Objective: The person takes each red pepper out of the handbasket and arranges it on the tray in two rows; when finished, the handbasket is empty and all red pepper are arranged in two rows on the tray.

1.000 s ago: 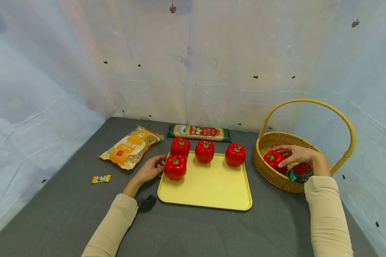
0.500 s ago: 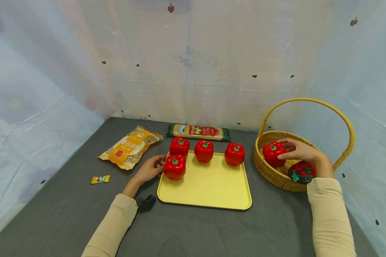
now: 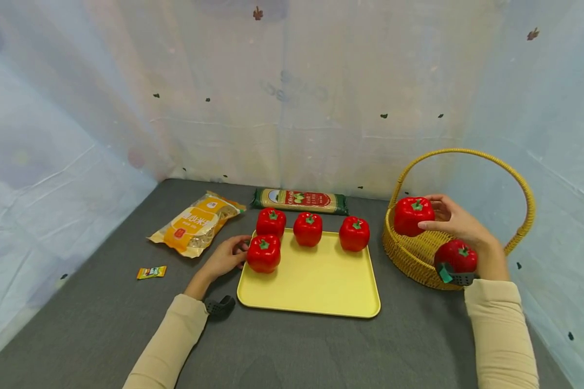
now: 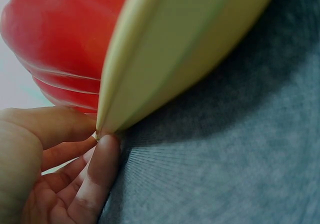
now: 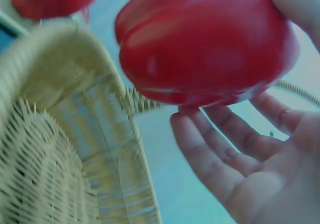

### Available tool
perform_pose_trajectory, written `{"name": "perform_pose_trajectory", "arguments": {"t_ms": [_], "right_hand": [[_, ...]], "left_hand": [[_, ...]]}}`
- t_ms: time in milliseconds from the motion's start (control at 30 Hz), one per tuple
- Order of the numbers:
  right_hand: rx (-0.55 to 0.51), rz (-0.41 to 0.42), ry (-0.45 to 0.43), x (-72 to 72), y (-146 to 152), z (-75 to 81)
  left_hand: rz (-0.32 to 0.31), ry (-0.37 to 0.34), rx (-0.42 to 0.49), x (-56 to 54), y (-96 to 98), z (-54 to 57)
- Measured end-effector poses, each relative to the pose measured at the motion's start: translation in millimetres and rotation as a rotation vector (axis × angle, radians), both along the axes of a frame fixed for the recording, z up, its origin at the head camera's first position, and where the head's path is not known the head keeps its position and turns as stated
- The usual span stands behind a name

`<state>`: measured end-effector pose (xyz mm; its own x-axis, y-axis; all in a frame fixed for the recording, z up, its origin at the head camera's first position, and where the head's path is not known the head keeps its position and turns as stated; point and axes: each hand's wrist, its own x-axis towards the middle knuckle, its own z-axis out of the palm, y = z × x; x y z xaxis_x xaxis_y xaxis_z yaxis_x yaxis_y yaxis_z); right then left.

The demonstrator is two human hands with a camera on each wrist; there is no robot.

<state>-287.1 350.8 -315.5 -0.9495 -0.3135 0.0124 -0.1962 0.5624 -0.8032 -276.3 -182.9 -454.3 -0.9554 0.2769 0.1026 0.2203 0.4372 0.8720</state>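
In the head view, my right hand (image 3: 459,220) grips a red bell pepper (image 3: 412,216) by its side, raised over the left part of a wicker basket (image 3: 404,258). The right wrist view shows the held pepper (image 5: 205,44) clear of the basket wall. Another red bell pepper (image 3: 456,256) is at the basket's right side, partly hidden by the wrist strap. My left hand (image 3: 224,256) pinches the left rim of a yellow tray (image 3: 316,289), as the left wrist view confirms. Several red bell peppers stand on the tray, one (image 3: 264,253) close to my left fingers.
Behind the tray lies a long pasta packet (image 3: 302,200). To the left are an orange and clear food bag (image 3: 197,222) and a small snack sachet (image 3: 152,272). The basket's tall handle (image 3: 528,200) arches over it. A pale curtain (image 3: 321,97) hangs behind the grey table.
My right hand has lifted the bell pepper up from inside the basket to above its rim. My left hand stays at the tray's edge.
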Motion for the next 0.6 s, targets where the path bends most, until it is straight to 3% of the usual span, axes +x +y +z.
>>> {"name": "perform_pose_trajectory", "arguments": {"t_ms": [400,600], "right_hand": [[-0.111,-0.005,0.149,21.6,-53,-4.9],[-0.171,-0.029,0.145,31.8,-84,-11.2]], "left_hand": [[-0.009,-0.007,0.008,-0.3,-1.6,0.5],[-0.008,-0.006,0.011,0.6,-1.1,1.7]]}}
